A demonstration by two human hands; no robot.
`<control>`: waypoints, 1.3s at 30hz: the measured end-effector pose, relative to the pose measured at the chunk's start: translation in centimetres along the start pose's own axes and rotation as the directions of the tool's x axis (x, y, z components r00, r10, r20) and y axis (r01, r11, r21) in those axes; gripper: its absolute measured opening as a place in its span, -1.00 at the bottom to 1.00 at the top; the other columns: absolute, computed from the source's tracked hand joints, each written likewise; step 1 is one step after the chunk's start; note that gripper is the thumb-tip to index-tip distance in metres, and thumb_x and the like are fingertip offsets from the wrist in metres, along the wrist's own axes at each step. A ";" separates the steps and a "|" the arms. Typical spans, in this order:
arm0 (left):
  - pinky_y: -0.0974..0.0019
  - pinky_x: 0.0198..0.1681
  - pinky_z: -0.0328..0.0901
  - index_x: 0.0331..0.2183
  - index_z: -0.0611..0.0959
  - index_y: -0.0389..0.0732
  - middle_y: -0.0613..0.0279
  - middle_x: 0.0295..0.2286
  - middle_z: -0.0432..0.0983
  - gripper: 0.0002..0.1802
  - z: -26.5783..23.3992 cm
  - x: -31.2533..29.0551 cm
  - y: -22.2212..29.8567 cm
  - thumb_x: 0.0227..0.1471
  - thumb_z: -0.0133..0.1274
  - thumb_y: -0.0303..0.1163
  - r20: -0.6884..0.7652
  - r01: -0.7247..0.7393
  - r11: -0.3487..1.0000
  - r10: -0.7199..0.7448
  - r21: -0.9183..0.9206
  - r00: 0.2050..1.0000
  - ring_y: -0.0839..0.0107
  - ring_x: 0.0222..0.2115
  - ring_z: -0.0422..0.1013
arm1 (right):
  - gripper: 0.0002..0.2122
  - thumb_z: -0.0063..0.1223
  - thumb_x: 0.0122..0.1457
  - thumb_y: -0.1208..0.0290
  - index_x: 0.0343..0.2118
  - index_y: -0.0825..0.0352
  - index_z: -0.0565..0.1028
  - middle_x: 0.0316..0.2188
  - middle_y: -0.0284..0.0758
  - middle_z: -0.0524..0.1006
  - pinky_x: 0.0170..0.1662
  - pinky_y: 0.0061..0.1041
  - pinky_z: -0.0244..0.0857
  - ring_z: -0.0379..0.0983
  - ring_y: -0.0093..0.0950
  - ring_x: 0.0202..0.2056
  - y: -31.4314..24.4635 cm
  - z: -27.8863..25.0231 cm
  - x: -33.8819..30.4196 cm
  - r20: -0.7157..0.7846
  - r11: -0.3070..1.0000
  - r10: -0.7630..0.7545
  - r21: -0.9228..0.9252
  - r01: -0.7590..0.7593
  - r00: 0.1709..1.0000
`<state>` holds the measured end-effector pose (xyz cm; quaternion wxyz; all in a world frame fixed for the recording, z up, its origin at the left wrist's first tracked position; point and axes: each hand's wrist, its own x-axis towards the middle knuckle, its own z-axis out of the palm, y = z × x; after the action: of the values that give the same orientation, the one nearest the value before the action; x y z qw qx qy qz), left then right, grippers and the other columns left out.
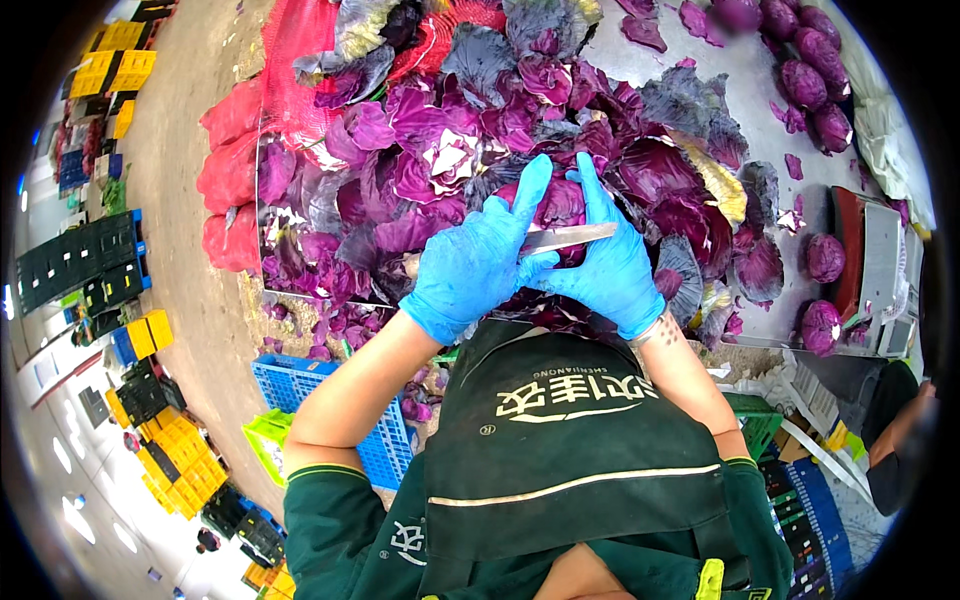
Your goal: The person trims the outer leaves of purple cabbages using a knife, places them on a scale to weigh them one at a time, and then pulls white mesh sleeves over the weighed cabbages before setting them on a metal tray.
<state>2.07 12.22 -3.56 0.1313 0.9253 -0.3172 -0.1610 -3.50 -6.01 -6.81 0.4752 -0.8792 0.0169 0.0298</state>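
Note:
A red cabbage [562, 206] sits between my two blue-gloved hands above a heap of purple leaves. My left hand [472, 262] is closed around a knife, its index finger stretched along the cabbage's left side. The handle is mostly hidden in that palm. The knife's blade [568, 238] points right, across the near side of the cabbage toward my other palm. My right hand [604, 262] grips the cabbage from the right and near side, fingers pointing away from me. Loose trimmed cabbage leaves [420, 150] surround both hands.
The metal table [700, 80] carries whole red cabbages [805, 85] at the far right and two more [825, 258] near a scale-like device [880, 270]. Red mesh sacks [230, 180] stand on the left. A blue crate [375, 430] is below. Another person's arm [905, 425] shows at right.

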 end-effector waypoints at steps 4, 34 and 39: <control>0.12 -0.56 0.37 0.29 0.19 0.09 0.13 -0.45 0.45 -0.17 0.5 1.4 -1.0 0.07 0.11 0.03 0.021 -0.006 0.994 0.004 0.113 1.000 0.17 -0.55 0.49 | 0.24 0.56 -0.39 0.04 0.34 0.44 -0.04 0.18 0.00 0.30 0.14 -0.21 0.30 0.35 -0.09 0.13 0.5 1.9 -0.6 -0.130 0.991 -0.039 -0.132 0.022 0.991; 0.00 -0.40 0.40 0.34 0.07 -0.12 -0.07 -0.20 0.50 -0.03 3.3 -4.8 1.4 0.08 0.10 0.09 -0.118 0.349 0.803 -0.454 -0.483 0.883 -0.03 -0.37 0.54 | 0.01 0.52 -0.37 0.10 0.26 0.18 0.24 0.14 -0.19 0.34 0.32 -0.02 -0.04 0.26 -0.18 0.18 -0.9 0.2 0.5 0.115 0.916 -0.283 -0.263 0.304 0.952; 0.09 -0.33 0.41 0.28 0.27 -0.07 0.01 -0.25 0.50 -0.25 4.8 -4.6 1.1 0.16 0.04 0.02 -0.209 0.300 0.836 -0.430 -0.460 0.878 0.06 -0.37 0.52 | 0.00 0.53 -0.39 0.12 0.24 0.18 0.26 0.11 -0.21 0.36 0.31 0.00 0.00 0.27 -0.17 0.16 -0.8 0.3 0.1 0.084 0.913 -0.272 -0.291 0.285 0.959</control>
<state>-3.79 13.56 -6.58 0.3380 0.9332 -0.0670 -0.1023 -3.33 -5.35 -6.32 0.3356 -0.9338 -0.1232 -0.0175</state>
